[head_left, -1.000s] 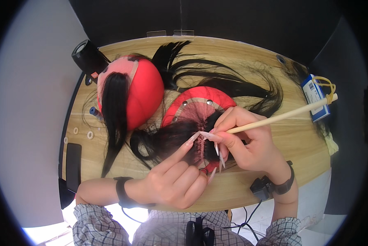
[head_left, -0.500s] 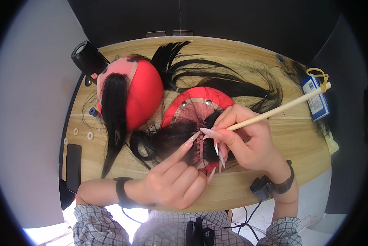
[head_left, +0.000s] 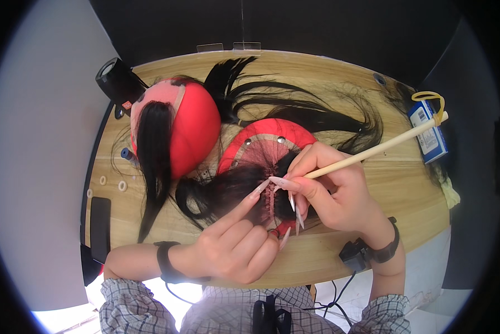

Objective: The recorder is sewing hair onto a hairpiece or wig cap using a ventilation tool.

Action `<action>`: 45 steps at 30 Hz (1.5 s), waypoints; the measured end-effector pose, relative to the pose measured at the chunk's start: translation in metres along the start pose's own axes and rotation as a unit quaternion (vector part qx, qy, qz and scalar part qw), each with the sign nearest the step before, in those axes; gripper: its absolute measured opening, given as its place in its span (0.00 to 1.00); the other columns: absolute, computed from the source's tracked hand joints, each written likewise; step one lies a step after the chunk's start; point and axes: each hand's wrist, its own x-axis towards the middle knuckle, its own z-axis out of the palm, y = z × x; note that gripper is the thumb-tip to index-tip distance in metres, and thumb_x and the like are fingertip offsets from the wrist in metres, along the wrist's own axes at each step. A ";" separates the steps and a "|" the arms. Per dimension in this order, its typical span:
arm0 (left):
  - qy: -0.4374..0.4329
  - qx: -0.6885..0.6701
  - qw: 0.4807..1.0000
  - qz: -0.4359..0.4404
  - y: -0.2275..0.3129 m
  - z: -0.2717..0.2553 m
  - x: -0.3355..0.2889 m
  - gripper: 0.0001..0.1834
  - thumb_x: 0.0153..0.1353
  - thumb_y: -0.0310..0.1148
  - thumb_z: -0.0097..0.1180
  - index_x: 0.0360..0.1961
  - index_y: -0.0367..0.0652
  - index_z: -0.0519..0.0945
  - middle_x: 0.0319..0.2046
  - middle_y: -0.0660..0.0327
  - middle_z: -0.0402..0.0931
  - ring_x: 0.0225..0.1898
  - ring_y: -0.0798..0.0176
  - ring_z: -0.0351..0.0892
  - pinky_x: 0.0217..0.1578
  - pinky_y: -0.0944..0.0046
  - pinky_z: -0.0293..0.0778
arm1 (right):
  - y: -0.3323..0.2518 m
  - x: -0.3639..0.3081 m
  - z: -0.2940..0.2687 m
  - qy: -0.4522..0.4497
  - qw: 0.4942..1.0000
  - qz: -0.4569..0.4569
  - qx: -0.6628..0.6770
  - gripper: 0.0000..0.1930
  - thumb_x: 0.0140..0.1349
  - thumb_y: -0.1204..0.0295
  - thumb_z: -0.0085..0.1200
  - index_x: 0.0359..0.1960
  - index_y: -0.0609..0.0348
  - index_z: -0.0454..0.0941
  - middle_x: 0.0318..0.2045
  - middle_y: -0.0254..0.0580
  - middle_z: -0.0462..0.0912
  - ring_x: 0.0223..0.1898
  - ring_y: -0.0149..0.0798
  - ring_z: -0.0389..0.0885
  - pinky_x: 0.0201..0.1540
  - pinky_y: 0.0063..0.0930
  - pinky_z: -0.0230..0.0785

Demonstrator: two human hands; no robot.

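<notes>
My right hand (head_left: 339,192) pinches a long pale wooden rod (head_left: 375,149) between thumb and forefinger; the rod's working end is hidden by the fingertips. My left hand (head_left: 236,245) rests on the near side, forefinger stretched to the parting, its other fingers curled round something hidden. Both fingertips nearly meet over a wig cap of pink netting (head_left: 269,150), which is mounted on a red form (head_left: 244,136). Black hair (head_left: 228,189) is swept to either side of a knotted parting (head_left: 270,203). Silver pins (head_left: 281,140) dot the cap's beige edge band.
Left of the work stands a second red head form (head_left: 197,128) with a black hair lock (head_left: 154,145). Loose black hair (head_left: 317,114) spreads behind. A black cylinder (head_left: 119,80), small white rings (head_left: 122,185), a dark flat object (head_left: 100,228) and a blue-white box (head_left: 428,133) surround it.
</notes>
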 end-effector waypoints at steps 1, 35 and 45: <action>-0.002 0.000 1.000 0.000 0.000 0.000 0.000 0.08 0.50 0.24 0.59 0.18 0.37 0.74 0.14 0.65 0.65 0.15 0.68 0.64 0.48 0.50 0.82 | 0.000 0.000 0.000 0.000 1.000 0.000 0.001 0.04 0.65 0.81 0.51 0.31 0.64 0.75 0.18 0.33 0.76 0.17 0.21 0.75 0.20 0.15 0.64; -0.007 0.008 1.000 -0.002 0.000 -0.001 0.002 0.07 0.46 0.23 0.61 0.17 0.37 0.74 0.14 0.65 0.65 0.15 0.69 0.64 0.48 0.51 0.82 | -0.005 0.001 -0.006 -0.002 0.999 0.025 -0.027 0.01 0.61 0.80 0.56 0.31 0.63 0.77 0.23 0.37 0.79 0.22 0.25 0.78 0.23 0.20 0.68; 0.032 0.040 0.999 -0.017 0.001 -0.003 0.005 0.07 0.44 0.25 0.62 0.17 0.39 0.74 0.14 0.66 0.67 0.15 0.70 0.65 0.46 0.50 0.79 | -0.010 0.001 -0.002 0.027 0.946 -0.189 -0.261 0.05 0.48 0.80 0.65 0.28 0.59 0.84 0.25 0.40 0.80 0.24 0.37 0.79 0.25 0.25 0.70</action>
